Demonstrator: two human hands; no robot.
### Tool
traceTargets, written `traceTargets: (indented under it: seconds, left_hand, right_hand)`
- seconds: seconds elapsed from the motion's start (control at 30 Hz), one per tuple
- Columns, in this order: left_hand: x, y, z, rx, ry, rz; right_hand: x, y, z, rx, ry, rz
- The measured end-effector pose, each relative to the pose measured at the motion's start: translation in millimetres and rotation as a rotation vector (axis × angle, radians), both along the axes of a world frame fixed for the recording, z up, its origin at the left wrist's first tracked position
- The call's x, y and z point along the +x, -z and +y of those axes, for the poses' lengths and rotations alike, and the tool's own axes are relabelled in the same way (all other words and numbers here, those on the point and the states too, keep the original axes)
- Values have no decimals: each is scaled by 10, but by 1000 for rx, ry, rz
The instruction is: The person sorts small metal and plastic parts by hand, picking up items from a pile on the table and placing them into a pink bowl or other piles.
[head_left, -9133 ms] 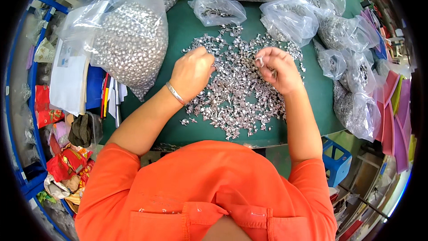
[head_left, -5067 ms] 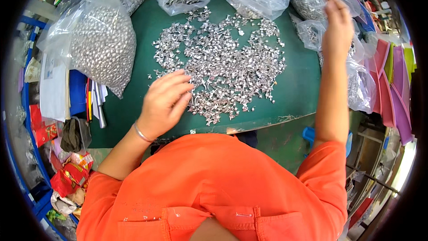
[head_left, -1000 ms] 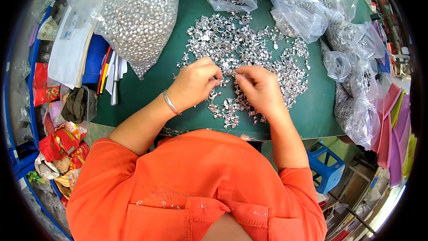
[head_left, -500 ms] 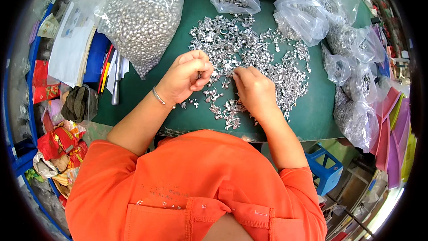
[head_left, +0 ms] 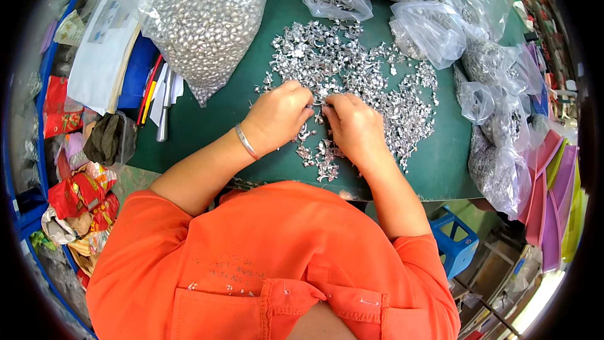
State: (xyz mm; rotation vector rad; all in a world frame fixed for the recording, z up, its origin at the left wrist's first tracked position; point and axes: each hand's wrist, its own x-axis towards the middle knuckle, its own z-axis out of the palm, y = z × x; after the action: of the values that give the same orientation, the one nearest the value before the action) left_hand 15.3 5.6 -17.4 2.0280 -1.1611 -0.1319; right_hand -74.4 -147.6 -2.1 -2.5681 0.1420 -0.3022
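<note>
A spread pile of small shiny silver metal pieces (head_left: 358, 66) lies on the green tabletop (head_left: 195, 129). Over its near left side, my left hand (head_left: 277, 115) and my right hand (head_left: 357, 127) face each other, fingertips nearly meeting. Both are closed in a pinch, with a bit of a small silver metal piece (head_left: 318, 105) showing between them; the fingers hide most of its shape. Just below the hands sits a smaller cluster of silver pieces (head_left: 326, 158). A silver bangle circles my left wrist.
At the far left stands a large clear bag of silver beads (head_left: 204, 31). Left of it are papers (head_left: 104, 56), pens and a metal-handled tool (head_left: 163, 119). Plastic bags of metal parts (head_left: 500, 88) line the right side and back. A blue stool (head_left: 454, 242) stands below the right edge.
My left hand has moved right and slightly down, turning its knuckles up, and now meets the right fingertips. My right hand has stayed nearly in place.
</note>
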Motion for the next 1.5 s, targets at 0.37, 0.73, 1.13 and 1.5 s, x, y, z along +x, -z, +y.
traceTargets:
  seconds: [0.37,0.73,1.13,1.5]
  left_hand:
    - [109,-116,33,5,-71,772]
    - [-30,-15,41,79,104,53]
    - [158,-180,123,-307,91,1536]
    - [37,53,-238,-12,106,-54]
  right_hand:
    - [-252,-127,-368,1551,151,74]
    - [-181,-86,-79,6,-26,126]
    - [-244,-128,-488,1354,23,202]
    - [-285,-11,-127,-118,90,48]
